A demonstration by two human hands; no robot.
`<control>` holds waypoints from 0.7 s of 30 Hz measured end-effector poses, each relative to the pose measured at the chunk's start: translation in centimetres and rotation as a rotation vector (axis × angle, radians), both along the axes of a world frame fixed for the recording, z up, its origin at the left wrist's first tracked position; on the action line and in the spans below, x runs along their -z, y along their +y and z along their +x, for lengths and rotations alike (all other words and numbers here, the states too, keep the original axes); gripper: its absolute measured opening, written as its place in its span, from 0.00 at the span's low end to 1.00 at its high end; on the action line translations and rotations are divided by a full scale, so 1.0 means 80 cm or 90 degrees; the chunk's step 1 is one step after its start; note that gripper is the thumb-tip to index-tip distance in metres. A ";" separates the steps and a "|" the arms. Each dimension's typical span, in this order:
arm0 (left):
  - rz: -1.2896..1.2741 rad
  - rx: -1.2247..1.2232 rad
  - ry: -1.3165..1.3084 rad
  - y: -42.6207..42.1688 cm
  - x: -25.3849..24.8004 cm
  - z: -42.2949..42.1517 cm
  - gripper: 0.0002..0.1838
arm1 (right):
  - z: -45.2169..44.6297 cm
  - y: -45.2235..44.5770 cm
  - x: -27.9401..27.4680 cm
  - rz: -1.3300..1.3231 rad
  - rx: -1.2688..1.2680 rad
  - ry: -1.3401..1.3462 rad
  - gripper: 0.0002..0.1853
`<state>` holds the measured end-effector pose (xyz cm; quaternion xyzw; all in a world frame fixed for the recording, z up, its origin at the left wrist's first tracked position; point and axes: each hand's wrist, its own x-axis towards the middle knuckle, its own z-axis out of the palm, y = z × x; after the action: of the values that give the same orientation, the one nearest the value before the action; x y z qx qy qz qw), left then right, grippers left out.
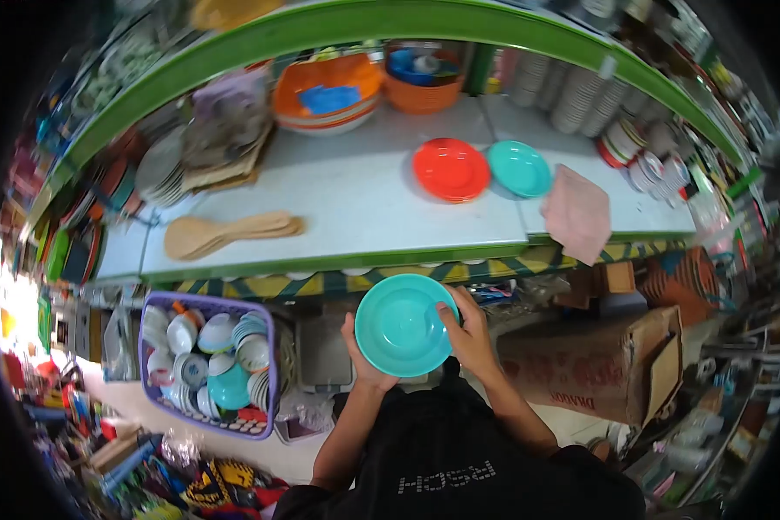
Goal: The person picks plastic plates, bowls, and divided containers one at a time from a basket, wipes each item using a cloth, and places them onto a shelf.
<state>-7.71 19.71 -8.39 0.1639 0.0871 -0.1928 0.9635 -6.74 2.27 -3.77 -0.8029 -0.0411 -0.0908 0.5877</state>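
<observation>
Left grip (367, 364) and right grip (471, 333) both grasp the turquoise bowl (402, 322), right thumb inside its rim; it is held before the bench (355, 204), where a red plate (451, 169) lies between wooden paddles (225, 235) and a pink cloth (576, 212)

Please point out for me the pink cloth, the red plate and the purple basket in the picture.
Pink cloth (578, 215): head view, middle of the cloth.
Red plate (451, 169): head view, centre of its inner surface.
Purple basket (272, 364): head view, right wall, near the rim.
</observation>
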 end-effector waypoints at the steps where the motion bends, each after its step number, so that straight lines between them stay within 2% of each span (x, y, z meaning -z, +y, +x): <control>1: -0.018 0.029 -0.022 -0.017 0.000 0.003 0.44 | -0.004 -0.019 -0.006 -0.007 0.022 0.016 0.18; 5: 0.045 0.061 0.034 -0.092 -0.009 0.013 0.43 | -0.012 -0.099 -0.007 -0.019 0.046 -0.012 0.18; 8: 0.022 0.078 0.035 -0.142 -0.013 0.020 0.42 | -0.013 -0.165 -0.021 0.063 0.060 0.090 0.17; 9: 0.022 0.080 0.038 -0.156 -0.011 0.022 0.42 | -0.006 -0.192 -0.008 0.099 0.079 0.061 0.16; 12: -0.007 0.087 0.037 -0.190 -0.002 0.027 0.41 | 0.028 -0.275 -0.021 -0.089 0.206 -0.030 0.14; 14: -0.026 0.083 0.048 -0.210 0.003 0.030 0.41 | 0.064 -0.335 -0.018 -0.118 0.270 -0.080 0.14; 16: -0.035 0.070 0.074 -0.227 0.007 0.030 0.41 | 0.103 -0.386 -0.027 -0.269 0.334 -0.184 0.15; 18: -0.017 0.063 0.061 -0.244 0.005 0.032 0.40 | 0.146 -0.428 -0.019 -0.366 0.400 -0.217 0.16; 21: -0.019 0.053 0.042 -0.266 0.008 0.035 0.39 | 0.197 -0.478 -0.009 -0.493 0.376 -0.210 0.20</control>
<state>-4.88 -1.58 -9.05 0.1466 0.1092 -0.2392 0.9536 9.03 -35.97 -3.02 -0.9139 0.0647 -0.3568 0.1824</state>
